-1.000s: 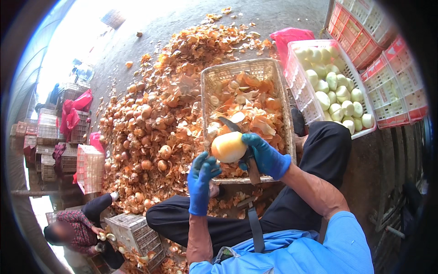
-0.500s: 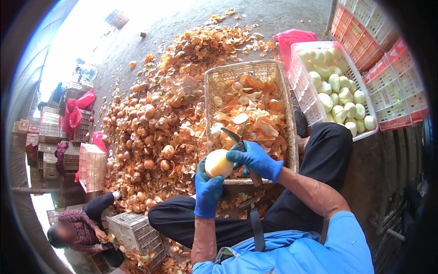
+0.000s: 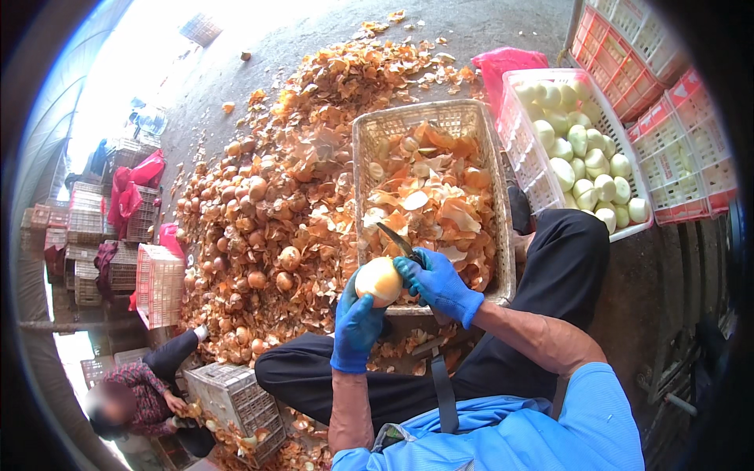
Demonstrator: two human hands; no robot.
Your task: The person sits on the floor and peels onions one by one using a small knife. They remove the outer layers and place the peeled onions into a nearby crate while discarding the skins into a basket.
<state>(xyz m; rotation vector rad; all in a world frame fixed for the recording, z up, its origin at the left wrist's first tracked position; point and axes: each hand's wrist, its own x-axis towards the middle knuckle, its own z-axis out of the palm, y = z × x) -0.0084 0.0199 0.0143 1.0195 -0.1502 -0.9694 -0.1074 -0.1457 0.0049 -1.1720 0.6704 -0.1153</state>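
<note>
My left hand [image 3: 355, 326], in a blue glove, is closed around a pale onion [image 3: 378, 281] from its left and underside. In my right hand [image 3: 441, 284], also gloved in blue, is a knife [image 3: 397, 239]; its dark curved blade points up and left, and the fist hides most of the handle. The right thumb touches the onion's right side, while the blade stands above it, apart from its surface. Both hands are over the near edge of a beige plastic crate [image 3: 505, 228], which holds loose brown onion skins [image 3: 436, 188].
Unpeeled onions [image 3: 257, 188] and skins spread in a heap to the left. At right, a white crate [image 3: 528, 161] holds peeled onions [image 3: 593, 163], beside stacked red and white crates [image 3: 671, 153]. A co-worker [image 3: 149, 396] sits at lower left by an upturned crate [image 3: 224, 392].
The onion has shifted slightly and turned in my left hand. My right hand and the knife have tilted a little, and the handle end below the fist shows less.
</note>
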